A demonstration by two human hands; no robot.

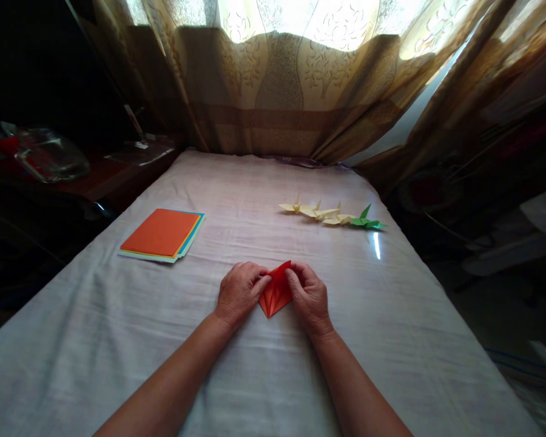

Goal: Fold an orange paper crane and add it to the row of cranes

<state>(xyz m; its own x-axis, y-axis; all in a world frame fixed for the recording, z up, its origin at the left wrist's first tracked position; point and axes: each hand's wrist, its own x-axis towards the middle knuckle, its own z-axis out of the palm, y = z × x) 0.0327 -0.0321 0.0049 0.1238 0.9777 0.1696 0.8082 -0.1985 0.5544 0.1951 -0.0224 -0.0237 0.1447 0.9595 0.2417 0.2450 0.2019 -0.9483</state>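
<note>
Orange folded paper diamond (276, 293) is lying on the pale cloth-covered table (118, 315), pinched between the left hand (239, 292) and right hand (308, 295), mid-fold; next likely calls for pressing the upper crease flat.

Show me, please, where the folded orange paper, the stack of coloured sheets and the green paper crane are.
folded orange paper (276, 292), head view, middle of its visible face between the hands
stack of coloured sheets (161, 232), head view, centre of the top orange sheet
green paper crane (367, 221), head view, its body
</note>
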